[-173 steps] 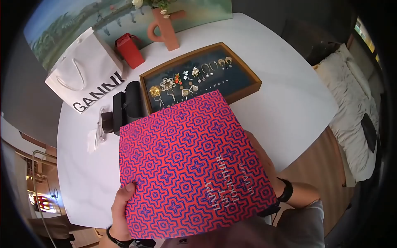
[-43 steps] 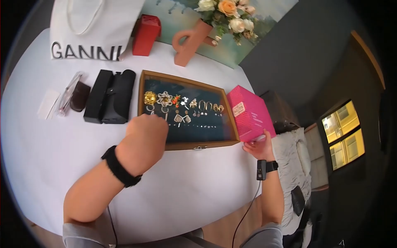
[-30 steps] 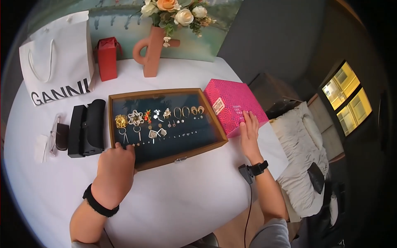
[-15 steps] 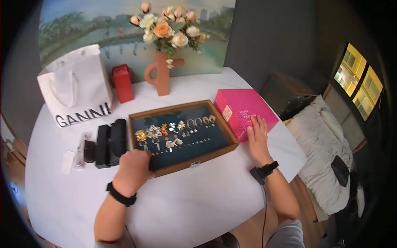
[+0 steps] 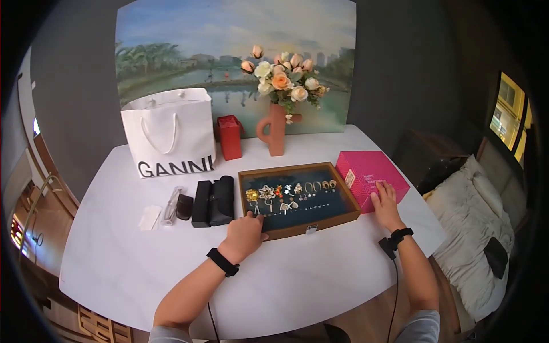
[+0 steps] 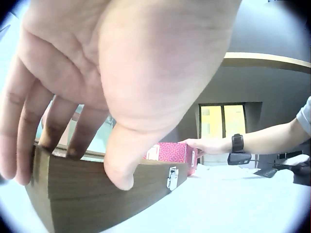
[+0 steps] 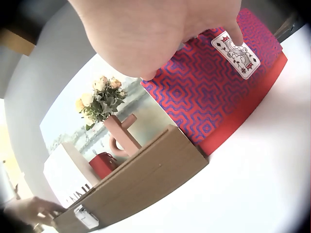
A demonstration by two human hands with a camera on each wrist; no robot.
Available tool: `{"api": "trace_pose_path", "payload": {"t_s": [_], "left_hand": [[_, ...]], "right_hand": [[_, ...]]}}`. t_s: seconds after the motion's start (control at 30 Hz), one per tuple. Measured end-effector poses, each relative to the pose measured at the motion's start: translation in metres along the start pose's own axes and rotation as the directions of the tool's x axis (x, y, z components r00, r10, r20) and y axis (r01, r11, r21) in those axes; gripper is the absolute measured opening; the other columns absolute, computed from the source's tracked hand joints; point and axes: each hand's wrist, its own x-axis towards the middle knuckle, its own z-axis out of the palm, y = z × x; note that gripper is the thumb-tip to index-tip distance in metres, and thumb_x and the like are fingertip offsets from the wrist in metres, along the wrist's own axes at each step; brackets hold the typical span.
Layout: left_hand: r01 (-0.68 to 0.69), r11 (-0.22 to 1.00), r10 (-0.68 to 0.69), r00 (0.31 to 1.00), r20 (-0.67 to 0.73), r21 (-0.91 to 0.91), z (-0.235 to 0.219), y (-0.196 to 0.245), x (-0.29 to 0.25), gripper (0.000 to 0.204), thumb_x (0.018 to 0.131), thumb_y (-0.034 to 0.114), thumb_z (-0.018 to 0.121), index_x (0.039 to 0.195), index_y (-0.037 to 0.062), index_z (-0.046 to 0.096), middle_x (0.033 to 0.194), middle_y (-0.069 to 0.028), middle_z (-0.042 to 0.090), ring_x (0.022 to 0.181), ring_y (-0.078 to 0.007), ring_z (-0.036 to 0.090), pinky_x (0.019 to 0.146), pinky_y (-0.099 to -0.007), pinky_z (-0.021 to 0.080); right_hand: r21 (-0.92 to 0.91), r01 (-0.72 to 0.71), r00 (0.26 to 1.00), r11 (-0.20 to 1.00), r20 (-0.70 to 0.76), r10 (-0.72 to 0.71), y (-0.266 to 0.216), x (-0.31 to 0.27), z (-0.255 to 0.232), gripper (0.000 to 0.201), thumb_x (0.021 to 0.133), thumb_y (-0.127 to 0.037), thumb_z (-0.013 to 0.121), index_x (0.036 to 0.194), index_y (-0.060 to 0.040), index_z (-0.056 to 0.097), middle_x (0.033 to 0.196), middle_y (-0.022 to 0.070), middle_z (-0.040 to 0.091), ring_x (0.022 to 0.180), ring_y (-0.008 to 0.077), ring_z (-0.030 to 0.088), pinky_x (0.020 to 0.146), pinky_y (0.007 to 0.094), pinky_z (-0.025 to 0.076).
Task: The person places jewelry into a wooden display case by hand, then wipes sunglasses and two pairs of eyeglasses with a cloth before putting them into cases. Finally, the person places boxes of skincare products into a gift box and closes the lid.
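In the head view, a glass-topped wooden jewellery case point(image 5: 303, 233) lies flat on the white table, earrings and brooches showing on dark lining. My left hand point(image 5: 243, 235) holds its front left corner. The left wrist view shows the thumb against the front wall and the fingers over the corner point(image 6: 41, 160). Close against the case's right side sits a pink-red patterned gift box point(image 5: 357, 186). My right hand point(image 5: 389, 207) rests on its top, fingers extended. A playing-card label point(image 7: 236, 55) shows on the box in the right wrist view.
Left of the case stand black glasses cases point(image 5: 214, 203), a small brown pouch point(image 5: 183, 207) and a clear packet point(image 5: 170, 207). Behind are a white GANNI bag point(image 5: 171, 134), a red box point(image 5: 230, 139) and a terracotta flower vase point(image 5: 277, 134). A cable hangs from my right wrist.
Both hands held the gift box earlier; it now sits beside the jewellery case. My right hand moved from its front edge onto its top, my left hand to the case's corner. The head view rose.
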Motion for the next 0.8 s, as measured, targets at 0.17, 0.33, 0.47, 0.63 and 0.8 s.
{"api": "trace_pose_path", "payload": {"t_s": [0.17, 0.33, 0.47, 0.63, 0.8], "left_hand": [[-0.107, 0.982, 0.147, 0.949, 0.28, -0.152, -0.01, -0.019, -0.03, 0.093, 0.089, 0.037, 0.072, 0.158, 0.0061, 0.018, 0.163, -0.0298, 0.007, 0.126, -0.0453, 0.054, 0.106, -0.0453, 0.045], [-0.176, 0.885, 0.309, 0.915, 0.26, -0.431, -0.008, -0.037, -0.038, 0.092, 0.091, 0.038, 0.07, 0.158, 0.0053, 0.017, 0.165, -0.0259, 0.006, 0.135, -0.0441, 0.046, 0.11, -0.0424, 0.04], [-0.204, 0.81, 0.372, 0.903, 0.214, -0.55, -0.007, -0.046, -0.041, 0.088, 0.092, 0.027, 0.07, 0.159, 0.0064, 0.017, 0.166, -0.0217, 0.008, 0.133, -0.0419, 0.048, 0.109, -0.0418, 0.041], [-0.173, 0.748, 0.406, 0.883, 0.236, -0.641, -0.018, -0.051, -0.037, 0.087, 0.088, 0.012, 0.072, 0.158, 0.0083, 0.021, 0.166, -0.0176, 0.011, 0.128, -0.0404, 0.053, 0.101, -0.0406, 0.048], [-0.113, 0.846, 0.291, 0.917, 0.272, -0.521, -0.024, -0.03, -0.041, 0.086, 0.087, 0.012, 0.072, 0.157, 0.009, 0.023, 0.165, -0.0187, 0.014, 0.127, -0.0425, 0.053, 0.096, -0.043, 0.052]], "right_hand": [[0.127, -0.079, 0.993, 0.989, 0.101, 0.066, -0.048, -0.002, -0.023, 0.041, 0.093, -0.015, 0.065, 0.13, -0.001, 0.058, 0.141, 0.0213, 0.05, 0.133, 0.0382, 0.045, 0.112, 0.0442, 0.037], [0.783, -0.12, 0.688, 0.611, 0.509, -0.517, -0.183, -0.056, -0.001, 0.032, 0.096, -0.01, 0.064, 0.127, -0.0017, 0.059, 0.124, 0.0101, 0.061, 0.113, 0.0212, 0.061, 0.097, 0.0335, 0.05], [0.699, -0.527, 0.098, 0.483, 0.615, -0.782, -0.245, -0.093, 0.048, 0.036, 0.101, -0.015, 0.059, 0.135, -0.0016, 0.053, 0.123, 0.0081, 0.061, 0.115, 0.0187, 0.06, 0.099, 0.0338, 0.049], [0.343, -0.882, -0.165, 0.322, 0.414, -0.895, -0.245, -0.103, 0.089, 0.037, 0.107, -0.015, 0.048, 0.139, 0.0043, 0.046, 0.122, 0.0106, 0.059, 0.116, 0.0185, 0.06, 0.103, 0.0358, 0.049], [0.233, -0.953, -0.066, 0.195, 0.469, -0.881, -0.234, -0.107, 0.091, 0.039, 0.108, -0.017, 0.047, 0.14, 0.0044, 0.045, 0.123, 0.0113, 0.057, 0.118, 0.0205, 0.059, 0.104, 0.0372, 0.05]]}}
